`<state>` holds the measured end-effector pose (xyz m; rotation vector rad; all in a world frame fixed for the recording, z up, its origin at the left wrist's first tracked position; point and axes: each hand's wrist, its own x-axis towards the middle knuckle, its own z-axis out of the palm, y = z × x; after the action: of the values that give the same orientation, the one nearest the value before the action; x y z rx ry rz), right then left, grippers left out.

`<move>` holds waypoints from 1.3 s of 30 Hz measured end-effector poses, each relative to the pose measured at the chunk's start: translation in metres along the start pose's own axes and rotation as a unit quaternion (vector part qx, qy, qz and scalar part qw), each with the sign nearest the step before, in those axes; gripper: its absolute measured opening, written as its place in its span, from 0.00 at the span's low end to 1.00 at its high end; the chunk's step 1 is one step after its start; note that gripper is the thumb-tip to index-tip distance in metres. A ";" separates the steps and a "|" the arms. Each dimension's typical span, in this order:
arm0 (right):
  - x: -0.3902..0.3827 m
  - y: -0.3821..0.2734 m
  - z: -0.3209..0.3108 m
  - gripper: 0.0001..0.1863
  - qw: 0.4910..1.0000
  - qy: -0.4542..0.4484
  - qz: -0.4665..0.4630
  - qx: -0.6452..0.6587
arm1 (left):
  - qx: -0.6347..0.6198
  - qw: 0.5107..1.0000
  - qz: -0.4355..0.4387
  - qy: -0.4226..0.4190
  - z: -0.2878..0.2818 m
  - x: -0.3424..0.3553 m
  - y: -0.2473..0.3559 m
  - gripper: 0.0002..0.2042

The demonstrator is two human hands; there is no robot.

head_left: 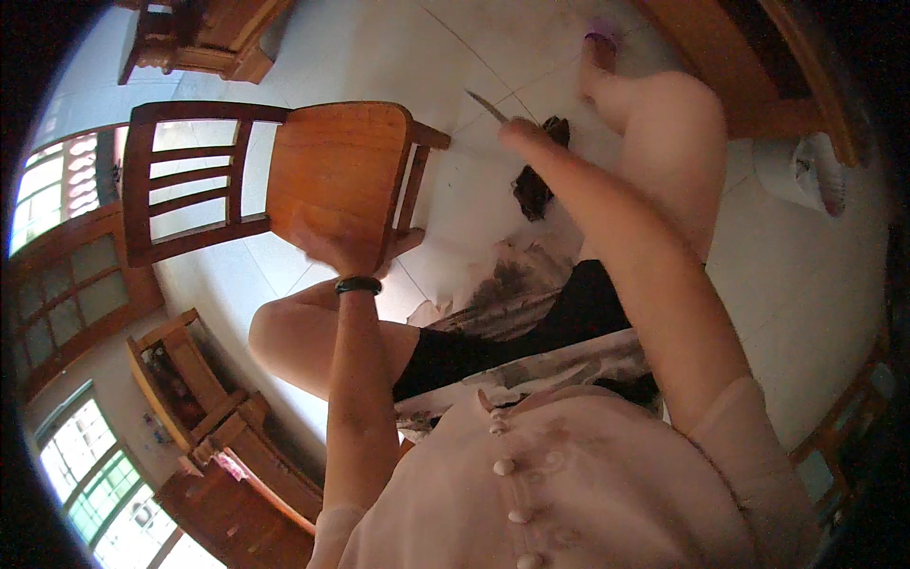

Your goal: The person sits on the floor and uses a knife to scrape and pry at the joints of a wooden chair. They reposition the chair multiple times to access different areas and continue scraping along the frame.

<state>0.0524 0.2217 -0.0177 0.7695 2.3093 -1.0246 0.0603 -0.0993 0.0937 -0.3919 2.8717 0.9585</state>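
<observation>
My right hand [519, 136] is stretched out over the floor, closed round a knife whose narrow blade [487, 105] points to the far left. Beyond my knees, near that hand, a dark brown crumpled thing [541, 180] lies on the floor; its kind is unclear. My left hand [332, 242], with a dark bangle [358, 284] at the wrist, is over the near edge of a wooden chair's seat [336, 156]. Motion smears its fingers, so I cannot make out whether they touch the chair or hold anything.
I am seated with knees apart, patterned fabric [512, 294] between my legs. At the far right stand wooden furniture [739, 57] and a white bin [801, 175]. Wooden cabinets [227, 427] and windows line the left. Pale tiles [464, 57] cover the floor.
</observation>
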 end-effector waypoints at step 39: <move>-0.040 0.014 0.092 0.19 0.992 -0.075 -0.072 0.076 | 0.123 0.950 0.252 -0.136 0.178 0.016 -0.069 0.31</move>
<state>0.1093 0.1460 -0.0542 0.5685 2.2017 -1.2900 0.0638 -0.0492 -0.0911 0.4813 2.8197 0.6209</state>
